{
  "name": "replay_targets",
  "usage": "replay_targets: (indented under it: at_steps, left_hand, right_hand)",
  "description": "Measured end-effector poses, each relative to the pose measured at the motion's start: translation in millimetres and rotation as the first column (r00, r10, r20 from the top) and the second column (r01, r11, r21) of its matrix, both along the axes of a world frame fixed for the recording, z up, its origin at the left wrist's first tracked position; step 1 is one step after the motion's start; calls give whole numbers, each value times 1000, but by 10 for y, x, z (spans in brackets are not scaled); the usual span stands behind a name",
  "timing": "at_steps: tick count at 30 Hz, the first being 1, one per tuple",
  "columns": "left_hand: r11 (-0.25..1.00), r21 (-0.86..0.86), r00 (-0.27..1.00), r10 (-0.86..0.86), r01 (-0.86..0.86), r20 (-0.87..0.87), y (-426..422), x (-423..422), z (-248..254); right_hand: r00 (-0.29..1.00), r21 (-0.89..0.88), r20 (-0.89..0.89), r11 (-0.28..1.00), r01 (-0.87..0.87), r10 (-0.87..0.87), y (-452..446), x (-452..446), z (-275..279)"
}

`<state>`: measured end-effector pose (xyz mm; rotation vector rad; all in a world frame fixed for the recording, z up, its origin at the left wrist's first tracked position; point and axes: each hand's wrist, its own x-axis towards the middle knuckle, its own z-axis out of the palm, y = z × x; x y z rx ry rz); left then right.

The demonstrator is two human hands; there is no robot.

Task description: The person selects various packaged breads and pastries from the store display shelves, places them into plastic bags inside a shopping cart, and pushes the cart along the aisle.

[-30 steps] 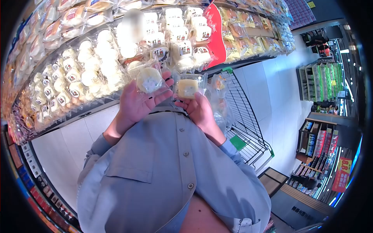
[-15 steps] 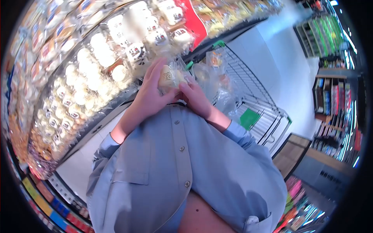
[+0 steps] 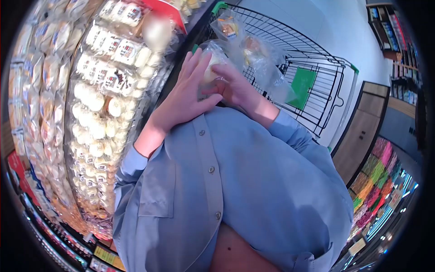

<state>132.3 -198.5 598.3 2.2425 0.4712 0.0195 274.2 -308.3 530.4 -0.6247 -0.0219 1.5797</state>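
Observation:
Between my two hands, in front of my shirt, is a pale round bun in a clear plastic wrapper. My left hand is cupped along its left side, with the fingers stretched out and the thumb pointing towards my right hand. My right hand grips it from the right with bent fingers. The bun is partly covered by the fingers. Just beyond it, a wire shopping cart with green corners holds several clear plastic bags of food.
On the left, a long display carries rows of wrapped white buns and breads. A red sign stands at its far end. Beyond the cart is pale floor. Wooden cabinets and a rack of colourful packets are on the right.
My view and body have turned rightward, so the cart sits nearer the centre and the display further left. The bun has moved towards the cart in my hands; my left fingers are straighter.

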Motion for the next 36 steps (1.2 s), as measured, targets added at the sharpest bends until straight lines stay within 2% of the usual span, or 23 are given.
replay_targets:
  at_steps: [2, 3, 4, 5, 6, 7, 8, 9, 11, 12, 14, 16, 17, 19, 21, 22, 25, 27, 29, 33, 35, 36]
  left_hand:
    - [993, -115, 994, -25, 37, 103, 23, 188, -206]
    - [991, -120, 995, -44, 55, 95, 46, 278, -369]
    - [946, -310, 982, 145, -100, 123, 71, 342, -577]
    - [839, -488, 937, 333, -242, 108, 100, 398, -772]
    - [839, -491, 943, 318, -234, 94, 169, 447, -942]
    - [784, -531, 940, 329, -323, -86, 260, 485, -1095]
    - [725, -548, 909, 324, -417, -264, 305, 522, -1253]
    - [725, -550, 910, 310, -414, -277, 294, 573, -1387]
    - [713, -429, 781, 269, -555, -564, 249, 669, -1642]
    - [712, -429, 776, 260, -557, -575, 228, 693, -1771]
    - [664, -353, 685, 337, -660, -646, 225, 736, -2022]
    - [635, -345, 665, 373, -692, -647, 268, 725, -2289]
    - [609, -339, 651, 413, -717, -637, 270, 706, -2402]
    - [606, -311, 636, 445, -732, -630, 204, 714, -2374]
    - [744, -248, 725, 423, -620, -544, 159, 597, -2478]
    - [774, -199, 752, 464, -602, -468, 112, 540, -2507]
    - [682, -266, 702, 506, -682, -501, 32, 409, -2460]
    - [701, -251, 710, 497, -668, -499, 53, 364, -2372]
    - [546, -367, 657, 587, -753, -474, 76, 350, -2270]
    - [513, -377, 636, 598, -771, -488, 90, 383, -2173]
    - [575, -344, 668, 599, -742, -442, 48, 419, -2134]
    - [572, -348, 668, 604, -743, -434, 47, 408, -2139]
  right_hand:
    - [998, -45, -36, 998, 44, -45, -145, 146, -210]
    - [996, -82, -60, 994, 65, -70, -210, 231, -329]
    - [994, -99, -51, 991, 88, -93, -284, 311, -468]
    - [992, -108, -62, 989, 104, -111, -352, 392, -606]
    - [992, -104, -69, 989, 102, -110, -411, 479, -747]
    - [991, -99, -77, 990, 101, -109, -447, 546, -869]
    - [988, -109, -89, 988, 114, -124, -470, 601, -987]
    - [990, -161, -57, 980, 119, -129, -482, 658, -1090]
    - [990, -223, -34, 966, 127, -138, -482, 775, -1331]
    - [993, -217, -7, 970, 111, -116, -466, 816, -1469]
    - [996, -215, 10, 973, 89, -89, -382, 902, -1676]
    - [995, -290, 97, 957, 18, 10, -285, 937, -1830]
    - [996, -295, 85, 955, 2, 24, -237, 946, -1893]
    - [960, -368, 218, 926, -84, 174, -147, 946, -2020]
    - [950, -386, 216, 914, -129, 225, -15, 915, -2524]
    - [941, -408, 232, 903, -135, 245, 37, 895, -2630]
    - [905, -499, 303, 859, -115, 298, 89, 924, -2792]
    - [908, -540, 304, 837, -85, 289, 63, 945, -2856]
    - [897, -701, 292, 712, -34, 331, 49, 993, -2765]
    - [823, -741, 415, 669, 58, 388, 4, 1066, -2612]
    - [505, -758, 562, 652, 0, 655, -63, 1092, -2637]
    - [497, -756, 569, 654, 2, 656, -111, 1083, -2789]
